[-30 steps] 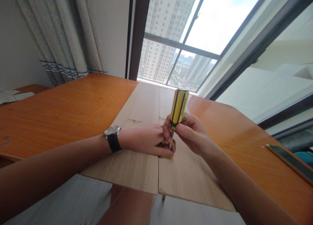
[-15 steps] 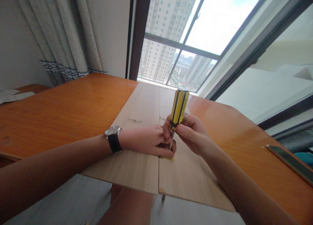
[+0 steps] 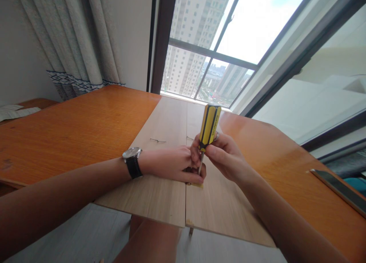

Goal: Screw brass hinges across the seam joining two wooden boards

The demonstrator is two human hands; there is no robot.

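My right hand [image 3: 227, 158] is closed around the lower part of a yellow-and-black screwdriver handle [image 3: 210, 126]. The screwdriver stands nearly upright, its metal shaft [image 3: 201, 160] pointing down. My left hand [image 3: 168, 164] lies on the wood boards, thumb and fingers closed in around the shaft's lower end; the tip and whatever is pinched there are hidden. From under the left fingers a small brass-coloured flat piece [image 3: 198, 185] sticks out, near the seam between the left pale board [image 3: 154, 196] and the right pale board [image 3: 225, 213].
Beyond my left hand, a thin dark metal piece [image 3: 158, 141] lies on the left board, with another [image 3: 189, 138] partly hidden at the seam. The boards rest on an orange-brown table [image 3: 85, 129]. A dark flat object [image 3: 337, 190] lies by the right edge. A window [image 3: 211, 57] rises behind.
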